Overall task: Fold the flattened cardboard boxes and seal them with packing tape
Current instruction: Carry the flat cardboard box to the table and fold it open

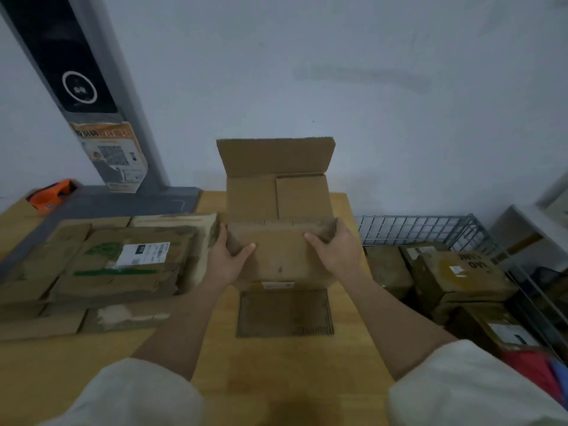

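A brown cardboard box (279, 210) stands on the middle of the wooden table (276, 364). Its far flap sticks up. The left hand (229, 256) and the right hand (336, 250) each hold one end of the near flap, thumbs on top, fingers curled round. A stack of flat boxes (104, 262) lies just left. An orange tape holder (52, 195) sits far left.

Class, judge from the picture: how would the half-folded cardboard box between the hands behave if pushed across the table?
The box probably slides easily: it looks empty. Its raised far flap stands untaped, so it may flop. Its walls likely flex where the left hand and right hand grip.
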